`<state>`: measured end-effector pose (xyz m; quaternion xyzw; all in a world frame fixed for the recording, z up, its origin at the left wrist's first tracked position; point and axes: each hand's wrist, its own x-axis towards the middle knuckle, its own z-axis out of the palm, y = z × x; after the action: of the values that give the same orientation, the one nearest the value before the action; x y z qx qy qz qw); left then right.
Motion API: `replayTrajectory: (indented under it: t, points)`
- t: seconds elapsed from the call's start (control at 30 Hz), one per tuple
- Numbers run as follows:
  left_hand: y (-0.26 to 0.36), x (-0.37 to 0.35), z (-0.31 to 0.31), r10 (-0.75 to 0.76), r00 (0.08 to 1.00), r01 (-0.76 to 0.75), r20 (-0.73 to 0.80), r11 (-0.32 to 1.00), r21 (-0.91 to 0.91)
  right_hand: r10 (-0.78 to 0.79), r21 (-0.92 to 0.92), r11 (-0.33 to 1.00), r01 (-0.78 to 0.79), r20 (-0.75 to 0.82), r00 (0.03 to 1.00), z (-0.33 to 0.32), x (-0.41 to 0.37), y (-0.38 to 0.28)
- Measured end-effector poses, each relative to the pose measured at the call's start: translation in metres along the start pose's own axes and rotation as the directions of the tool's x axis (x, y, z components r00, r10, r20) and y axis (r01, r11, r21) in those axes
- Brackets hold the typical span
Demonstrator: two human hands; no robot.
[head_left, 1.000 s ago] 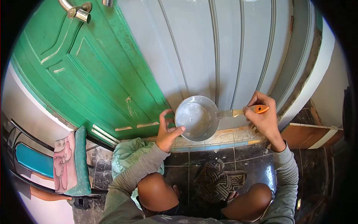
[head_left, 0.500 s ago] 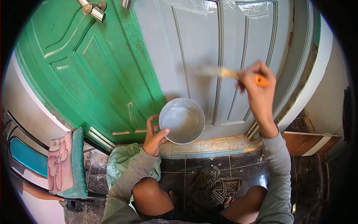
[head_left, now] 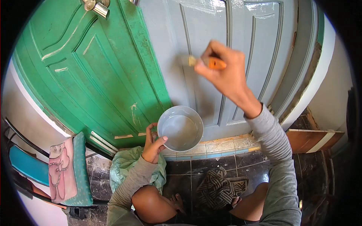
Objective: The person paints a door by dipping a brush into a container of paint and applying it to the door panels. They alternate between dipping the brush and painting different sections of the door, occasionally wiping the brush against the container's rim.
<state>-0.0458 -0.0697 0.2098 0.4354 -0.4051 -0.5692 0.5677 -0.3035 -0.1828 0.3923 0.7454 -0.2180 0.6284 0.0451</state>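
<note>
My left hand grips the left rim of a round grey tub with a little grey paint at its bottom. In my right hand is a paintbrush with an orange handle, its fingers closed round it. The bristles point left, at the grey door panel, near its left part; they are blurred, and whether they touch the surface I cannot tell. Left of the grey panel stands a green door panel with a metal handle at the top.
A green cloth or plastic sheet lies below the green door. A patterned cloth is on the dark tiled floor between my legs. At the left is a chair with a pink and teal cushion; at the right, a brown board.
My right hand has moved left and slightly up with the brush, towards the grey panel's left part. The tub in my left hand sits slightly lower and further left in view.
</note>
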Motion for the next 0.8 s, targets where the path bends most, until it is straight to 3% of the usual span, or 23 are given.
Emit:
replayTrajectory:
  t: [0.17, 0.27, 0.37, 0.47, 0.57, 0.6, 0.7, 0.8]
  points:
    - [0.002, 0.0, 0.001, -0.006, 1.0, 0.006, 0.005, 1.0, -0.007, -0.148, 0.013, 0.987, 0.158, -0.27, 0.951, 0.014, 0.047, -0.003]
    - [0.004, -0.001, 0.0, 0.006, 1.0, -0.005, 0.016, 1.0, -0.018, -0.07, -0.049, 0.996, 0.073, 0.064, 0.995, 0.016, -0.001, -0.006]
    - [0.002, -0.001, 0.0, 0.007, 1.0, -0.006, 0.02, 1.0, -0.024, -0.031, -0.025, 0.999, 0.035, 0.124, 0.992, 0.01, -0.006, -0.013]
    - [0.001, -0.002, 0.0, -0.012, 1.0, 0.012, 0.017, 1.0, -0.005, -0.108, -0.045, 0.994, 0.102, -0.14, 0.984, 0.003, 0.043, -0.012]
    - [0.0, -0.002, -0.002, -0.001, 1.0, 0.001, 0.022, 1.0, -0.005, -0.133, -0.06, 0.99, 0.125, -0.14, 0.981, 0.006, 0.041, -0.006]
    - [0.001, -0.003, -0.003, 0.003, 1.0, -0.003, 0.028, 1.0, -0.007, -0.068, -0.061, 0.996, 0.066, -0.015, 0.998, 0.012, 0.022, 0.0]
    - [-0.001, -0.002, -0.004, 0.004, 0.999, -0.003, 0.053, 1.0, -0.021, 0.058, -0.004, 0.998, -0.058, 0.139, 0.989, 0.005, -0.006, -0.004]
    - [-0.004, -0.002, -0.002, -0.006, 0.999, 0.007, 0.047, 1.0, -0.018, -0.044, 0.036, 0.998, 0.053, -0.216, 0.976, 0.0, 0.03, -0.011]
